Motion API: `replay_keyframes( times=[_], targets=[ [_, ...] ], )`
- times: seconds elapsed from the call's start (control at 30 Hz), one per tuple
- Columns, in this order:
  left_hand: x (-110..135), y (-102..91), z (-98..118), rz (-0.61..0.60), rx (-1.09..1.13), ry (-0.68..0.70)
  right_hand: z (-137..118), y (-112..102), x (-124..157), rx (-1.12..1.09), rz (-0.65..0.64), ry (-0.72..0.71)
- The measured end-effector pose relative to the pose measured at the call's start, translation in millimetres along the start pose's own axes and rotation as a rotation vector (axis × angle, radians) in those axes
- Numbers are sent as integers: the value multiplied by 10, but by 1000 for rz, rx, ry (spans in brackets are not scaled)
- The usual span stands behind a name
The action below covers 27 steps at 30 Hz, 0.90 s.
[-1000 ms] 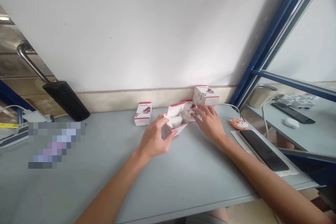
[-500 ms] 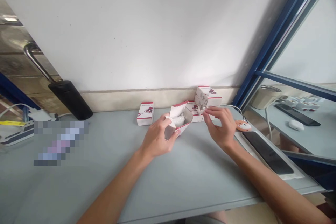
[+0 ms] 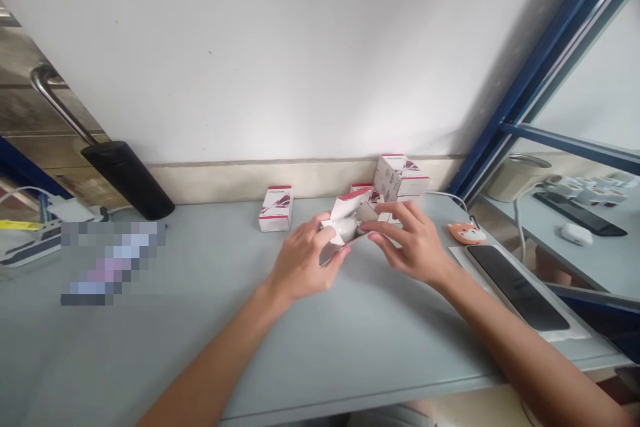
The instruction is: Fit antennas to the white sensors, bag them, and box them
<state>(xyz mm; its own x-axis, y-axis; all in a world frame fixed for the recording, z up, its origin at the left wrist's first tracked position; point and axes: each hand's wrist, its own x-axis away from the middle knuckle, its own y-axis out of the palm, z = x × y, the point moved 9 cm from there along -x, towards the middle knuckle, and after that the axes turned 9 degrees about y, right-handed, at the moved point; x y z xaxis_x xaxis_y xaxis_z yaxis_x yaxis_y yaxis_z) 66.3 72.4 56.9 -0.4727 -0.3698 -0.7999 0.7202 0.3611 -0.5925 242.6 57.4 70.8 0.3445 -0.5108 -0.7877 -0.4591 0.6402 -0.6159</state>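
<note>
My left hand (image 3: pixel 301 259) grips an open white and red carton (image 3: pixel 349 213) just above the grey table (image 3: pixel 150 333), its flaps up and something white inside. My right hand (image 3: pixel 414 243) has come to the carton's right side, fingertips pinched at its open mouth; what they hold is hidden. Behind the hands, shut cartons of the same kind are stacked (image 3: pixel 400 177) against the wall. One more shut carton (image 3: pixel 276 209) stands alone to the left.
A dark phone (image 3: pixel 517 287) lies on white paper at the table's right edge, with an orange animal-shaped object (image 3: pixel 466 233) beside it. A black cylinder (image 3: pixel 127 179) leans at the back left. A blue frame (image 3: pixel 525 93) borders another table on the right.
My right hand left the stacked cartons, lifted with a small white piece pinched in its fingers, then came left to the open carton's mouth. My left hand kept hold of the carton.
</note>
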Motion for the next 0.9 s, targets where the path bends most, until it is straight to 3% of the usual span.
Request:
replay_keyframes(
  times=[0.1,0.2,0.3,0.37,0.47,0.63,0.73,0.8,0.9],
  targets=[
    [15,2,-54,39,56,-8,28,12,-1,-106,-27,51],
    [16,-42,-66,102,96,8,230,27,14,-151,41,245],
    [0,-61,-63,89,80,-9,473,310,103,1,-138,437],
    [-13,-46,-69,37,66,-44,592,518,198,145,-285,480],
    [-28,-48,-59,-1,48,-64,713,666,281,199,-328,490],
    [-30,-39,-59,-15,55,-69,796,546,225,84,-193,529],
    [-15,-13,-88,-25,71,-92,708,175,138,-70,86,558],
    [-4,7,-93,-29,76,-87,511,-121,101,-186,306,466],
    [5,9,-53,-1,76,-34,79,-362,77,-235,432,200]
  ],
)
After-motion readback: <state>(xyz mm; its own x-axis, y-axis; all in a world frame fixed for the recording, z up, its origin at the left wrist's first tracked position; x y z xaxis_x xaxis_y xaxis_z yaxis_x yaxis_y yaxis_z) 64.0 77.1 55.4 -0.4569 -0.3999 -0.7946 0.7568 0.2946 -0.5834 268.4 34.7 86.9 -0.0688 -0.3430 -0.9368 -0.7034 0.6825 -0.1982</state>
